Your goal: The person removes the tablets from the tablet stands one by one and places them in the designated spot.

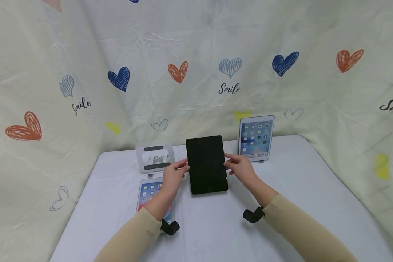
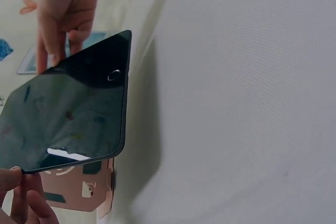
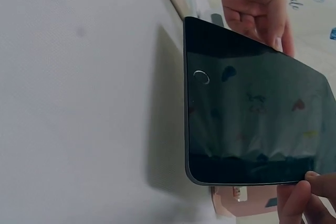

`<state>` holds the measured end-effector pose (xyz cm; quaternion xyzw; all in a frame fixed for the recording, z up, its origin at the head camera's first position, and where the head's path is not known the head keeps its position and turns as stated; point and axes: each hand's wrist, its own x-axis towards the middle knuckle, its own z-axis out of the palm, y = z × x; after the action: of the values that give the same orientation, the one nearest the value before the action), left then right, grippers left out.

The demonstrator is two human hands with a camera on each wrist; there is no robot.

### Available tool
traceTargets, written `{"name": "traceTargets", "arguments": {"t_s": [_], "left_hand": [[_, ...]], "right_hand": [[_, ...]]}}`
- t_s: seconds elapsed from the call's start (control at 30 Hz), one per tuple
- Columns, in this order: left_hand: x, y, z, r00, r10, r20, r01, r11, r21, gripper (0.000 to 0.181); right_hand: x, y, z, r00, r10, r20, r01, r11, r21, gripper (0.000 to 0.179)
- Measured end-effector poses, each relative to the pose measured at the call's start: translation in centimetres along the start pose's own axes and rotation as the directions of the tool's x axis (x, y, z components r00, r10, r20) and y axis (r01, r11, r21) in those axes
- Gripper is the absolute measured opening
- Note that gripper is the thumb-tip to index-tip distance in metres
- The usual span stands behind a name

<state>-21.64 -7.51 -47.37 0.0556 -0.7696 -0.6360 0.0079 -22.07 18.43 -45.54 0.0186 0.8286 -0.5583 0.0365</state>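
Note:
Both hands hold up a black tablet [image 1: 207, 165] with a dark screen and its round home button at the bottom. My left hand [image 1: 174, 178] pinches its left edge between thumb and fingers. On the opposite edge, my right hand [image 1: 243, 169] grips it the same way. The tablet is tilted, and its lower edge stands off the white table, with a shadow beside it in both wrist views. Close behind it is a pinkish stand [image 2: 79, 190] with dark pads, hidden by the tablet in the head view.
A pale grey stand [image 1: 154, 168] with dark pads is at the back left. In front of it, a white tablet [image 1: 145, 191] with a lit screen is partly covered by the left forearm. Another lit white tablet [image 1: 256, 138] stands upright at the back right, before a heart-printed curtain [image 1: 196, 105].

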Motion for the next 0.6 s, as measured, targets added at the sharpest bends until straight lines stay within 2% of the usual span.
{"name": "traceTargets", "arguments": {"t_s": [0.33, 0.6], "left_hand": [[-1.0, -0.4, 0.1, 0.998, -0.055, 0.038, 0.056, 0.998, -0.009, 0.031], [-1.9, -0.6, 0.4, 0.996, -0.074, 0.045, 0.074, 0.997, -0.011, 0.03]], "right_hand": [[-0.8, 0.5, -0.1, 0.999, 0.042, 0.027, -0.041, 0.999, -0.003, 0.045], [-1.6, 1.2, -0.1, 0.996, 0.078, 0.048, -0.078, 0.997, 0.014, 0.045]]}}
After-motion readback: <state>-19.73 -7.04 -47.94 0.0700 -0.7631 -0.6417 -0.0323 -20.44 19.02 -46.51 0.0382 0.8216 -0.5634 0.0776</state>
